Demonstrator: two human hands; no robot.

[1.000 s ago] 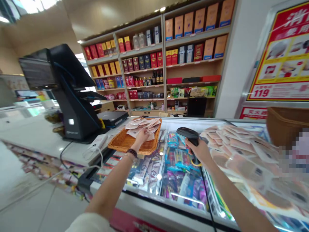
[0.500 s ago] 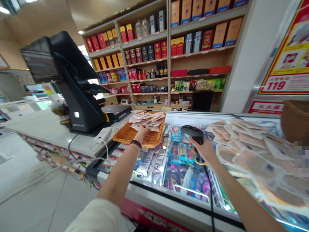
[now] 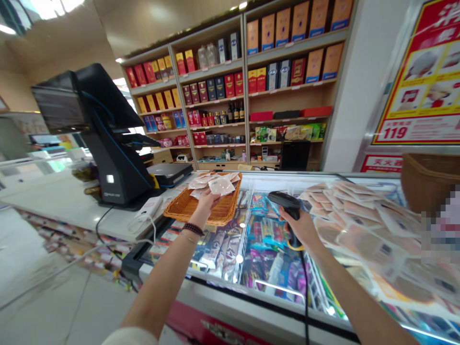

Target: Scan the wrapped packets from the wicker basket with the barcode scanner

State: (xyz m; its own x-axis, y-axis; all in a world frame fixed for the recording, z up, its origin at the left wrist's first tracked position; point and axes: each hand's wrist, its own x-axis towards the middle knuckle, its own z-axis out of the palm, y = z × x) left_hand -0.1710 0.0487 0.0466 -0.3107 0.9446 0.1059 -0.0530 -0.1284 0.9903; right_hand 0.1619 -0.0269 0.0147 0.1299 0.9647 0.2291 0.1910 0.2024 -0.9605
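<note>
My left hand (image 3: 207,203), a beaded bracelet at its wrist, is closed on a flat clear plastic packet (image 3: 221,186). It is over the orange wicker basket (image 3: 176,207), where several similar packets lie at the far side. My right hand (image 3: 301,226) grips the handle of a black barcode scanner (image 3: 287,201), its head tilted toward the left. The scanner's cable (image 3: 306,297) hangs down over the front of the glass-topped freezer. To the right of the scanner, a broad pile of flat packets (image 3: 362,225) is spread across the glass.
A black point-of-sale terminal (image 3: 115,143) stands on the white counter at left, by a flat grey device (image 3: 170,173) and a white box with a cord (image 3: 147,213). Wrapped ice creams (image 3: 269,235) show beneath the glass. A brown container (image 3: 427,184) stands at right.
My left hand has lifted a packet off the heap in the basket and drawn slightly nearer. My right hand still holds the scanner. The view has shifted a little.
</note>
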